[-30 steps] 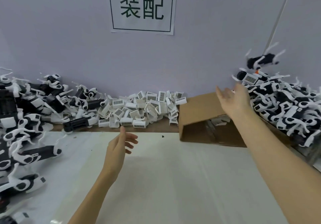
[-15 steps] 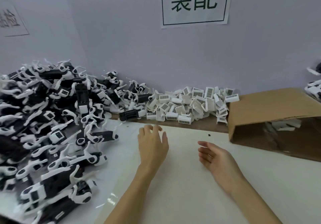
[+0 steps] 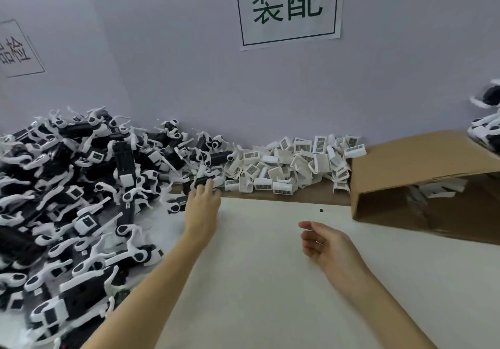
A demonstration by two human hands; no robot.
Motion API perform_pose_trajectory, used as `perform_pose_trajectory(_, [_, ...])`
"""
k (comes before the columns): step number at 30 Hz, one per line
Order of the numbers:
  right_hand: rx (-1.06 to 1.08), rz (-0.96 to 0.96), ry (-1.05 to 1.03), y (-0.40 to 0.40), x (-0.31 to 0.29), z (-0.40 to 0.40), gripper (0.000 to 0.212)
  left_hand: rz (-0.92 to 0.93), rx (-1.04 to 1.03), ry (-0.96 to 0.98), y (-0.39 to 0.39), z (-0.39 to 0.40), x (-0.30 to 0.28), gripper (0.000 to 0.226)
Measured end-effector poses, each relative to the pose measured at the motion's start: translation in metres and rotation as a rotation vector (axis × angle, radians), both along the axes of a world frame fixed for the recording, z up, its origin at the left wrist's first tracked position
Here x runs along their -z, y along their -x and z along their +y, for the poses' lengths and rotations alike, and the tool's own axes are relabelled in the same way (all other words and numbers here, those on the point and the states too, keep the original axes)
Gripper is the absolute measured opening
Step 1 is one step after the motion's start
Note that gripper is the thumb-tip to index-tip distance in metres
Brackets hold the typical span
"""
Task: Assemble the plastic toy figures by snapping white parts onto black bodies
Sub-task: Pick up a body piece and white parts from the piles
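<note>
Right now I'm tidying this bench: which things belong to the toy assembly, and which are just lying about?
Job:
- black body under the left hand
- heap of black bodies
- white barcode parts
- right hand, empty

Lying about:
- cardboard box
- wall sign

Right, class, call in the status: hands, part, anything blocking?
Left hand reaching onto a black body at pile's edge. Right hand empty, relaxed. Nothing blocking.
</note>
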State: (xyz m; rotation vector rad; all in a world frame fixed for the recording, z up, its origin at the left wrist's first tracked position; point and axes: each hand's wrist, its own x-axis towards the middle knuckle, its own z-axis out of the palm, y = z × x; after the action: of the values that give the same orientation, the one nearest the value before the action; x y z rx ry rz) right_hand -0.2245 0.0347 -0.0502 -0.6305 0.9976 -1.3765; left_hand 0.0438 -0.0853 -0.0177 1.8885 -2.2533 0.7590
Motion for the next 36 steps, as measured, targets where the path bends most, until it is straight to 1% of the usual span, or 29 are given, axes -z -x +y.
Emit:
perform_pose_trajectory(1, [0.005, -0.009, -0.005, 0.001, 0.0, 0.0, 0.03, 0.099, 0.156, 0.067, 0.017, 0.005, -0.003, 0.057])
perform_pose_trajectory(2, [0.015, -0.018, -0.008, 0.001, -0.001, 0.0, 0.029, 0.237, 0.328, 0.135, 0.036, 0.012, -0.006, 0.061])
perform_pose_trajectory(4, [0.039, 0.014, 0.01, 0.003, -0.004, 0.003, 0.027, 0.56, 0.631, 0.259, 0.078, 0.03, -0.009, 0.056])
perform_pose_trajectory(5, [0.068, 0.061, 0.034, 0.004, -0.006, 0.005, 0.028, 0.741, 0.729, 0.277, 0.097, 0.041, -0.01, 0.054])
perform_pose_trajectory(7, [0.138, 0.181, 0.097, 0.006, -0.009, 0.01, 0.041, 1.104, 0.845, 0.18, 0.127, 0.065, -0.006, 0.054])
perform_pose_trajectory(8, [0.15, 0.203, 0.116, 0.009, -0.01, 0.012, 0.043, 1.274, 0.864, 0.094, 0.138, 0.075, -0.003, 0.055])
perform_pose_trajectory(9, [0.147, 0.151, 0.117, 0.011, -0.012, 0.014, 0.04, 1.426, 0.862, -0.002, 0.146, 0.084, 0.001, 0.054])
perform_pose_trajectory(11, [0.123, -0.127, 0.044, 0.015, -0.017, 0.018, 0.031, 1.671, 0.809, -0.133, 0.153, 0.099, 0.009, 0.048])
perform_pose_trajectory(12, [0.111, -0.209, 0.005, 0.017, -0.018, 0.018, 0.03, 1.764, 0.762, -0.17, 0.153, 0.104, 0.013, 0.043])
perform_pose_trajectory(13, [0.083, -0.207, -0.017, 0.019, -0.018, 0.019, 0.032, 1.845, 0.706, -0.215, 0.152, 0.106, 0.016, 0.039])
perform_pose_trajectory(14, [0.052, -0.143, -0.016, 0.019, -0.019, 0.019, 0.034, 1.909, 0.641, -0.264, 0.15, 0.105, 0.018, 0.033])
perform_pose_trajectory(16, [0.026, 0.021, 0.041, 0.015, -0.018, 0.02, 0.031, 1.982, 0.526, -0.346, 0.142, 0.102, 0.022, 0.024])
perform_pose_trajectory(17, [0.046, 0.083, 0.073, 0.013, -0.017, 0.02, 0.029, 2.005, 0.501, -0.373, 0.139, 0.1, 0.023, 0.024])
perform_pose_trajectory(20, [0.154, 0.197, 0.14, 0.009, -0.017, 0.021, 0.027, 2.057, 0.505, -0.436, 0.129, 0.095, 0.02, 0.025])
perform_pose_trajectory(22, [0.196, 0.303, 0.174, 0.01, -0.017, 0.023, 0.031, 2.001, 0.491, -0.446, 0.127, 0.091, 0.02, 0.024])
perform_pose_trajectory(23, [0.199, 0.355, 0.182, 0.013, -0.017, 0.023, 0.034, 1.954, 0.443, -0.422, 0.127, 0.088, 0.021, 0.024])
perform_pose_trajectory(26, [0.138, 0.474, 0.202, 0.023, -0.019, 0.026, 0.045, 1.819, 0.271, -0.33, 0.124, 0.084, 0.026, 0.039])
perform_pose_trajectory(28, [0.072, 0.602, 0.204, 0.029, -0.02, 0.028, 0.051, 1.831, 0.238, -0.327, 0.12, 0.081, 0.025, 0.043])
perform_pose_trajectory(29, [0.071, 0.661, 0.192, 0.032, -0.02, 0.029, 0.05, 1.838, 0.242, -0.34, 0.117, 0.079, 0.025, 0.046])
perform_pose_trajectory(30, [0.088, 0.706, 0.173, 0.033, -0.02, 0.028, 0.048, 1.836, 0.249, -0.361, 0.115, 0.078, 0.024, 0.055])
perform_pose_trajectory(32, [0.126, 0.724, 0.127, 0.034, -0.018, 0.027, 0.048, 1.857, 0.259, -0.44, 0.11, 0.076, 0.022, 0.067])
perform_pose_trajectory(33, [0.128, 0.688, 0.112, 0.033, -0.016, 0.026, 0.051, 1.873, 0.275, -0.489, 0.11, 0.075, 0.021, 0.069])
perform_pose_trajectory(36, [0.117, 0.522, 0.118, 0.029, -0.013, 0.024, 0.071, 1.947, 0.329, -0.604, 0.113, 0.078, 0.017, 0.078])
